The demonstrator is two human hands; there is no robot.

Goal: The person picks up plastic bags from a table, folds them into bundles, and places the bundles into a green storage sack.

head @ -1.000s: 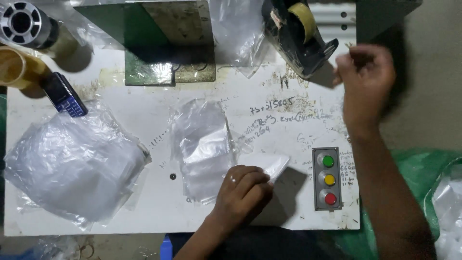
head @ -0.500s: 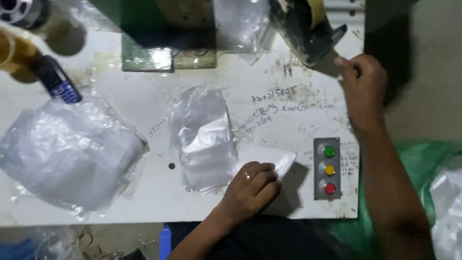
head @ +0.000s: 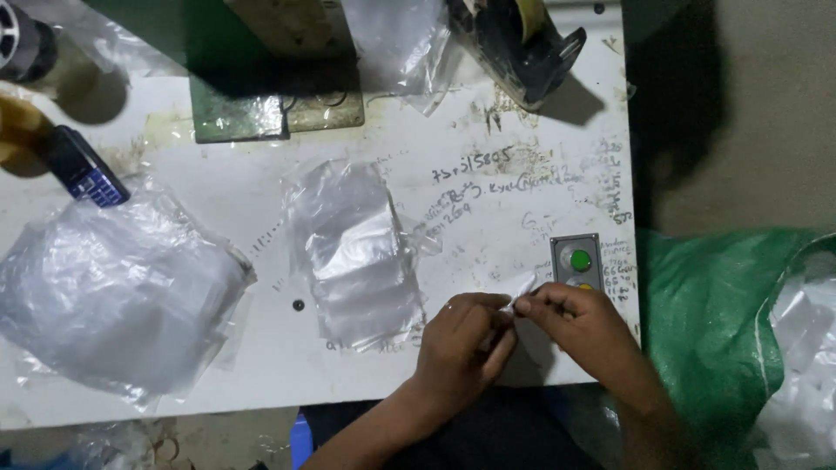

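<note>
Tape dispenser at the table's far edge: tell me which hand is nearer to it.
Right. The right hand lies below the tape dispenser, near the button box; the left hand sits farther left.

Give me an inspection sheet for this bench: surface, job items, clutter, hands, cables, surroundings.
Surface: white table, scribbled with pen marks, stained near the top edge.
Job's things: small clear plastic piece pinched between both hands; stack of clear bags lying flat mid-table.
Clutter: large crumpled bag pile at left; mobile phone; tape dispenser at top; tape rolls in the top left corner.
Grippers: left hand and right hand meet at the front edge, fingertips on the plastic piece.
Cables: nothing seen.
Surroundings: button box with a green button, partly covered by the right hand; green woven sack at right; green machine base at top.
</note>
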